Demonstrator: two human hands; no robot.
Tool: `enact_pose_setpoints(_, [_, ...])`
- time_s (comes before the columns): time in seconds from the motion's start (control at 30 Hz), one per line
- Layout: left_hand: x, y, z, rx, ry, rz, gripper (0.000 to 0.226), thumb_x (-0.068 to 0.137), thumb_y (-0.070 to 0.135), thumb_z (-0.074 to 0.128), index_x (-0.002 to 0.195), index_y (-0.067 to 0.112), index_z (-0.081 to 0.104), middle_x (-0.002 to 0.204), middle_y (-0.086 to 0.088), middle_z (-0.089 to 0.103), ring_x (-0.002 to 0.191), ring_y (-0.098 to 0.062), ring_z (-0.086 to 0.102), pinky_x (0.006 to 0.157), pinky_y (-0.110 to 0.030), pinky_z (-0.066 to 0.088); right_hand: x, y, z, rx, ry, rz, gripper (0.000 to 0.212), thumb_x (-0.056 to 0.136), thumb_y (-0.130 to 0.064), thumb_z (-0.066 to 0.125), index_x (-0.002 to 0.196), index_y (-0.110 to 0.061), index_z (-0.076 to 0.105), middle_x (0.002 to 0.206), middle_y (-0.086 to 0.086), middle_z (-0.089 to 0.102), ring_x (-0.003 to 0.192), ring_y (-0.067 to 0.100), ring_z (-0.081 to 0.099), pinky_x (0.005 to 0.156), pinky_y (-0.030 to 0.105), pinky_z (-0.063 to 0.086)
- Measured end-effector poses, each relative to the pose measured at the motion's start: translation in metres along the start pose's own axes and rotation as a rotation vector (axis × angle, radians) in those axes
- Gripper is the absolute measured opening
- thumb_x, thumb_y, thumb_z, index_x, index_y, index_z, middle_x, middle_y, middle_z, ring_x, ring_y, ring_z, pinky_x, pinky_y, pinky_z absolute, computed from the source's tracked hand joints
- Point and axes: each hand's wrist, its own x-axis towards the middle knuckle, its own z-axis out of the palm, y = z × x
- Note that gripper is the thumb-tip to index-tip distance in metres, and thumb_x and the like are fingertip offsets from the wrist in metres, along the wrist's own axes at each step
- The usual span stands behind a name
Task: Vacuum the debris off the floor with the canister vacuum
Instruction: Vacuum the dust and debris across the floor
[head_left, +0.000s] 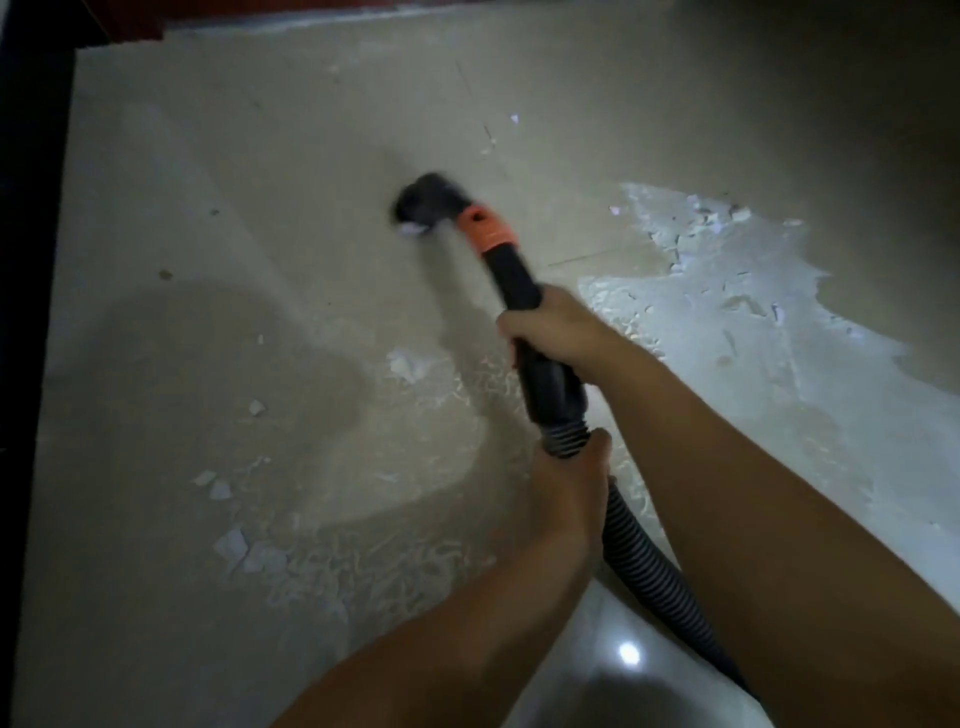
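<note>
Your right hand (550, 332) is wrapped around the black wand (524, 322), fingers curled over its top, gripping it about midway along the rigid part. Your left hand (569, 483) is clamped on the ribbed hose (639, 551) right where it joins the wand's lower end, just behind and below your right hand. So both of your hands are closed on the vacuum line, 1 ahead of the other, with only the wand's thick black cuff between them.

Ahead of your right hand the wand runs up and to the left, past an orange collar (483, 228), to the black nozzle (423, 202). The nozzle is blurred; it sits down at the floor (208, 182) near the middle of the bare stretch, well ahead of your grip, with a pale chip (413, 231) at its lower lip. Whether the chip is touching the mouth you cannot tell.

Behind your left hand the hose loops down and to the right, passing under your right forearm toward the bottom edge.

Debris lies on both sides of the wand. A broad white patch of dust and flakes (727, 291) spreads to the right of your right hand toward the floor's right edge. Smaller white chips (228, 545) and scuffed streaks lie to the left of your left forearm, toward the bottom left. A dark wall edge (31, 260) runs along the floor's left side.
</note>
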Motion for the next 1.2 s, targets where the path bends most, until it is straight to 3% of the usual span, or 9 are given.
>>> enact_pose_setpoints(0.13, [0.012,0.008,-0.003,0.03,-0.08,0.004,0.016,0.085,0.022,0.065,0.098,0.013,0.063,0.088,-0.002,0.066,0.076,-0.015,0.064,0.072,-0.028,0.05,0.012,-0.006,0.003,-0.068,-0.191,-0.033,0.01,0.083,-0.003,0.06,0.088,-0.01,0.054,0.065,0.012,0.062,0.055,0.024,0.062,0.057,0.032,0.054])
enact_pose_setpoints(0.23, [0.041,0.05,0.003,0.063,-0.193,-0.126,0.014,0.085,0.014,0.067,0.077,0.01,0.055,0.061,-0.005,0.055,0.048,-0.017,0.058,0.057,-0.027,0.05,0.05,-0.005,-0.023,0.134,0.132,0.004,0.011,0.082,-0.002,0.062,0.076,-0.007,0.054,0.056,0.01,0.057,0.041,0.018,0.054,0.051,0.029,0.05])
enact_pose_setpoints(0.4, [0.097,0.13,0.015,0.343,-0.213,-0.07,0.019,0.083,0.012,0.07,0.076,0.003,0.055,0.061,-0.011,0.054,0.042,-0.02,0.051,0.044,-0.025,0.047,0.114,-0.014,-0.064,0.551,0.495,0.136,0.013,0.082,-0.002,0.06,0.078,-0.003,0.047,0.051,0.005,0.052,0.035,0.012,0.051,0.054,0.03,0.056])
enact_pose_setpoints(0.5, [0.115,0.151,0.017,0.314,-0.134,-0.047,0.021,0.084,0.013,0.069,0.076,0.001,0.053,0.063,-0.012,0.052,0.048,-0.023,0.049,0.051,-0.031,0.045,0.148,-0.036,-0.059,0.528,0.405,0.123,0.012,0.081,-0.005,0.062,0.082,-0.004,0.049,0.058,0.006,0.055,0.043,0.015,0.054,0.061,0.033,0.058])
enact_pose_setpoints(0.7, [0.105,0.114,0.02,0.123,-0.113,-0.192,0.02,0.081,0.013,0.065,0.072,0.007,0.049,0.057,-0.008,0.05,0.045,-0.024,0.05,0.054,-0.033,0.046,0.128,-0.053,-0.02,-0.035,0.012,-0.019,0.009,0.081,-0.006,0.061,0.086,-0.003,0.055,0.065,0.012,0.06,0.05,0.022,0.059,0.054,0.028,0.052])
enact_pose_setpoints(0.9, [0.063,0.076,0.067,0.208,-0.371,-0.234,0.021,0.086,0.012,0.066,0.075,0.006,0.05,0.057,-0.007,0.049,0.038,-0.016,0.05,0.045,-0.023,0.045,0.072,0.007,-0.105,0.214,0.504,0.145,0.019,0.081,-0.004,0.063,0.072,-0.007,0.047,0.061,0.008,0.054,0.044,0.015,0.053,0.053,0.03,0.054])
enact_pose_setpoints(1.0, [0.03,0.049,0.094,0.225,-0.431,-0.286,0.02,0.082,0.013,0.067,0.075,0.007,0.05,0.061,-0.008,0.051,0.045,-0.02,0.051,0.055,-0.03,0.046,0.032,0.036,-0.145,0.268,0.659,0.262,0.014,0.081,-0.004,0.064,0.079,-0.003,0.049,0.064,0.008,0.054,0.045,0.014,0.053,0.05,0.028,0.054])
enact_pose_setpoints(1.1, [-0.004,0.012,0.099,0.176,-0.346,-0.21,0.018,0.073,0.022,0.067,0.074,0.011,0.052,0.056,-0.002,0.053,0.048,-0.019,0.052,0.066,-0.038,0.05,0.0,0.047,-0.141,0.209,0.597,0.27,0.012,0.082,-0.004,0.063,0.082,-0.004,0.051,0.062,0.009,0.055,0.042,0.015,0.054,0.051,0.029,0.055])
enact_pose_setpoints(1.2, [-0.021,-0.013,0.086,0.131,-0.2,-0.132,0.015,0.079,0.024,0.064,0.08,0.015,0.053,0.061,0.003,0.054,0.053,-0.013,0.053,0.065,-0.03,0.052,-0.023,0.038,-0.108,0.091,0.298,0.152,0.009,0.083,-0.004,0.061,0.085,-0.007,0.053,0.062,0.009,0.058,0.046,0.017,0.058,0.05,0.025,0.053])
